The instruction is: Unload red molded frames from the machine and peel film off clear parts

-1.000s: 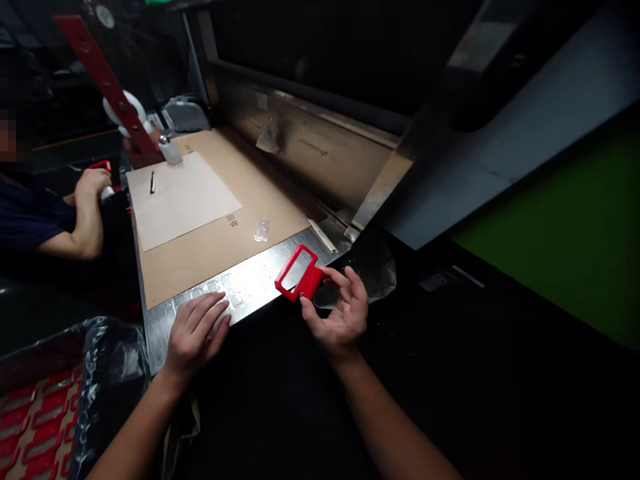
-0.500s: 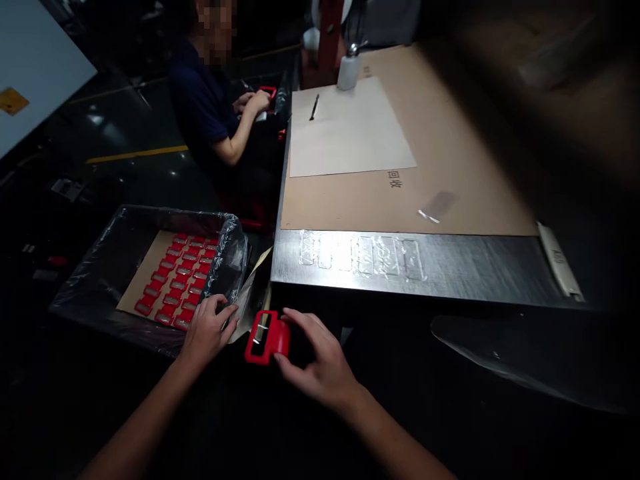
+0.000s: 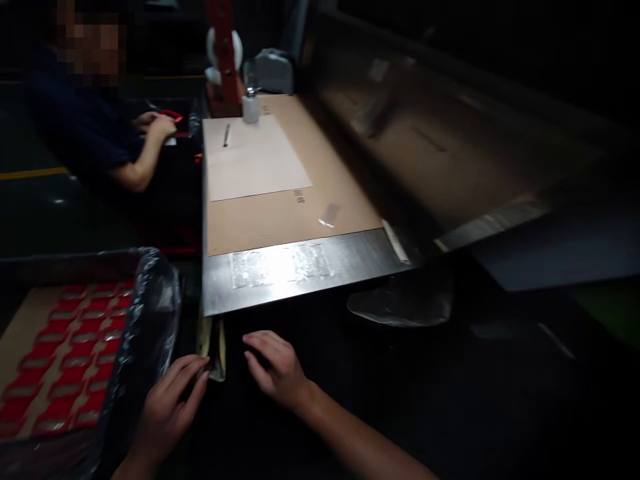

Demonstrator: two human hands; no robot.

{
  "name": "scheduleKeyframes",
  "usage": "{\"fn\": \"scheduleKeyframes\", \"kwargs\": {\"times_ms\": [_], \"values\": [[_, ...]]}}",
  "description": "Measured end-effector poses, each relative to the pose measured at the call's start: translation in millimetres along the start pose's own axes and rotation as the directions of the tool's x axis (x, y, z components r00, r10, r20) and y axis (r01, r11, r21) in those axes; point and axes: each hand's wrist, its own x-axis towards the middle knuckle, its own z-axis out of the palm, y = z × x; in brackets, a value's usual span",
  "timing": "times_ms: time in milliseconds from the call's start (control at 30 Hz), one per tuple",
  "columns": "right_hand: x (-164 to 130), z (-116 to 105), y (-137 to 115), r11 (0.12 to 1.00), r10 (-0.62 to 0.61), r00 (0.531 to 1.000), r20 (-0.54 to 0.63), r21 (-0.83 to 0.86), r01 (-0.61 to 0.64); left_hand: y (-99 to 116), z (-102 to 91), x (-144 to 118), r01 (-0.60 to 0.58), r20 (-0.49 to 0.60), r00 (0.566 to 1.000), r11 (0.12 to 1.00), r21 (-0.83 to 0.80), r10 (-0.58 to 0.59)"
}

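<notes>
So the person's left hand (image 3: 173, 403) is down low, fingers bunched loosely side by side, with a small gap between thumb and index finger. The fingertips sit right at a pale yellowish strip (image 3: 220, 353) hanging below the table corner; honestly can't tell if they're touching it. The right hand (image 3: 275, 367) hovers just the other side of that strip, fingers curled, with thumb and index tips apart.

Off to the left is a box lined with clear plastic (image 3: 163, 300), pretty close to the left hand. Inside, a bunch of red pieces (image 3: 67, 389) lie in neat slanted rows on brown board (image 3: 23, 320), each with a greyish window. Bit blurry, so no finer detail.

Just past the hands there's the metal tabletop (image 3: 360, 257), with thin clear plastic pieces (image 3: 247, 267) lined up along the near edge and a whitish bar (image 3: 395, 241) near the right end. Behind those, a cardboard sheet (image 3: 260, 223) with a little clear packet (image 3: 329, 215) on it, then a pale sheet of paper (image 3: 255, 163) with a dark pen-like thing (image 3: 227, 135) on top.

Further back, a small white bottle (image 3: 251, 110) stands by a red upright (image 3: 226, 73). Over on the left, a co-worker (image 3: 90, 140) in a dark top has both hands around another red item (image 3: 173, 115).
</notes>
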Motion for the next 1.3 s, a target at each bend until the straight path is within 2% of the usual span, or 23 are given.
{"fn": "scheduleKeyframes", "kwargs": {"times_ms": [67, 133, 167, 200, 233, 333, 400, 500, 600, 633, 667, 700, 733, 767, 800, 833, 900, 1033, 1100, 1167, 1200, 1233, 1300], "values": [[1.4, -48.6, 7.7, 0.987, 0.034, 0.962, -0.27, -0.144, -0.075, 13.3, 5.3, 29.5, -0.162, -0.061, 0.985, 0.986, -0.034, 0.159], [11.3, -97.6, 15.4, 0.927, 0.011, 0.86, -0.509, -0.317, -0.199, 32.5, 10.8, 69.2, -0.307, -0.117, 0.947, 0.95, -0.058, 0.299], [18.7, -118.5, 19.0, 0.884, -0.013, 0.824, -0.567, -0.392, -0.256, 43.9, 15.0, 91.9, -0.363, -0.127, 0.927, 0.929, -0.07, 0.353], [27.0, -135.4, 22.5, 0.838, -0.031, 0.819, -0.574, -0.461, -0.291, 55.9, 20.8, 115.5, -0.406, -0.114, 0.911, 0.91, -0.08, 0.396], [35.4, -147.5, 25.6, 0.794, -0.031, 0.846, -0.532, -0.527, -0.303, 67.7, 28.6, 139.1, -0.424, -0.077, 0.905, 0.902, -0.078, 0.419], [52.9, -157.7, 32.1, 0.677, 0.071, 0.947, -0.312, -0.682, -0.275, 95.3, 60.7, 200.9, -0.437, 0.11, 0.898, 0.894, 0.1, 0.426], [53.0, -151.8, 34.7, 0.631, 0.133, 0.958, -0.253, -0.724, -0.278, 103.8, 82.1, 227.1, -0.464, 0.212, 0.881, 0.862, 0.202, 0.424], [38.7, -143.4, 38.4, 0.655, 0.115, 0.94, -0.321, -0.687, -0.314, 104.2, 99.8, 240.7, -0.496, 0.325, 0.852, 0.833, 0.244, 0.411], [21.7, -140.3, 41.4, 0.755, 0.048, 0.913, -0.406, -0.583, -0.299, 100.6, 100.1, 236.5, -0.516, 0.371, 0.831, 0.825, 0.231, 0.416], [17.8, -139.2, 42.2, 0.791, 0.035, 0.884, -0.466, -0.528, -0.309, 100.2, 98.6, 234.5, -0.522, 0.372, 0.827, 0.822, 0.23, 0.421], [15.3, -137.8, 43.0, 0.822, 0.041, 0.83, -0.557, -0.453, -0.344, 100.3, 97.1, 232.9, -0.525, 0.368, 0.826, 0.819, 0.23, 0.426], [14.1, -135.9, 44.0, 0.849, 0.087, 0.744, -0.663, -0.341, -0.404, 100.8, 95.9, 232.0, -0.525, 0.361, 0.828, 0.82, 0.23, 0.429], [14.2, -133.8, 45.2, 0.868, 0.201, 0.638, -0.743, -0.166, -0.467, 101.5, 95.2, 231.9, -0.52, 0.348, 0.833, 0.823, 0.228, 0.43], [15.5, -131.6, 46.4, 0.858, 0.363, 0.537, -0.762, 0.05, -0.511, 102.0, 94.7, 232.5, -0.515, 0.329, 0.839, 0.828, 0.222, 0.433], [17.6, -129.6, 47.5, 0.806, 0.536, 0.463, -0.707, 0.265, -0.529, 102.3, 94.4, 233.5, -0.512, 0.306, 0.843, 0.833, 0.209, 0.442], [20.3, -128.0, 48.0, 0.725, 0.676, 0.427, -0.6, 0.441, -0.528, 102.4, 94.1, 234.8, -0.514, 0.277, 0.846, 0.836, 0.192, 0.456], [25.6, -126.3, 45.5, 0.589, 0.804, 0.442, -0.397, 0.629, -0.507, 102.2, 92.3, 236.7, -0.534, 0.204, 0.84, 0.832, 0.153, 0.502], [25.4, -127.2, 15.7, 0.533, 0.806, 0.502, -0.312, 0.752, -0.388, 109.7, 81.7, 227.0, -0.568, -0.055, 0.821, 0.822, 0.025, 0.569], [17.2, -127.4, -9.2, 0.477, 0.793, 0.561, -0.24, 0.816, -0.326, 122.2, 73.2, 212.8, -0.452, -0.151, 0.89, 0.873, -0.181, 0.43], [5.5, -126.4, -33.9, 0.405, 0.767, 0.626, -0.139, 0.862, -0.304, 139.3, 64.9, 195.8, -0.213, -0.06, 0.976, 0.847, -0.487, 0.211], [-0.7, -125.2, -44.3, 0.362, 0.756, 0.649, -0.086, 0.881, -0.306, 148.0, 61.5, 187.8, -0.083, 0.033, 0.991, 0.784, -0.616, 0.13], [-6.6, -123.6, -52.7, 0.317, 0.748, 0.663, -0.033, 0.896, -0.312, 155.7, 58.9, 180.7, 0.021, 0.116, 0.989, 0.708, -0.706, 0.087], [-16.9, -119.5, -63.2, 0.23, 0.745, 0.665, 0.055, 0.914, -0.334, 166.2, 56.5, 170.4, 0.119, 0.189, 0.98, 0.6, -0.791, 0.055]]}}
